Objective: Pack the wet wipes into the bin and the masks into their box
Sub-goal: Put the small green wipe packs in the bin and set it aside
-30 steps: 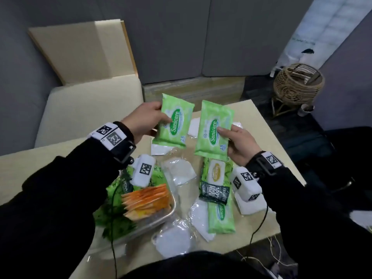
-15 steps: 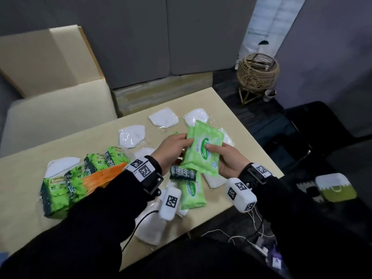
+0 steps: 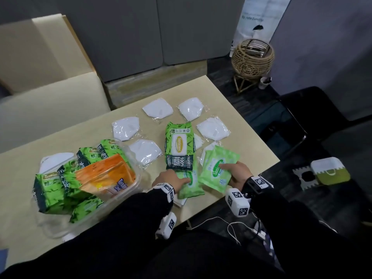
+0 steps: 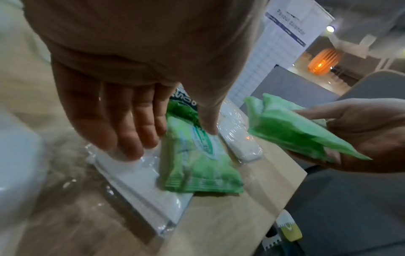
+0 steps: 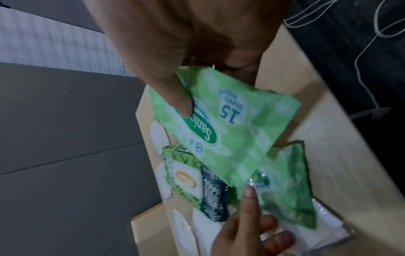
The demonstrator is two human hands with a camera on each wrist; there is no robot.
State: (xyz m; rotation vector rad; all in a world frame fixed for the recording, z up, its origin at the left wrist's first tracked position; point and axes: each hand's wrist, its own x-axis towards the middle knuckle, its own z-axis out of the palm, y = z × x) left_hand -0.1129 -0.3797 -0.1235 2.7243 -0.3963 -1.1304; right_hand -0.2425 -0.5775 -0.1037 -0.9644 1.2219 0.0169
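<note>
Head view: my right hand grips two small light-green wipe packs stacked together, thumb on the top label and fingers underneath, holding them just above the near right part of the table. My left hand has its fingers fairly straight, with one fingertip touching a third small wipe pack lying flat near the table's front edge; that pack partly overlies a wrapped white mask. Just beyond it lies a large bamboo-print wipe pack, its near end touching the small one. More wrapped masks are spread over the far half of the table. To my left, the clear plastic bin holds several dark-green wipe packs and an orange pack. A wicker basket stands on the floor beyond the table.
</note>
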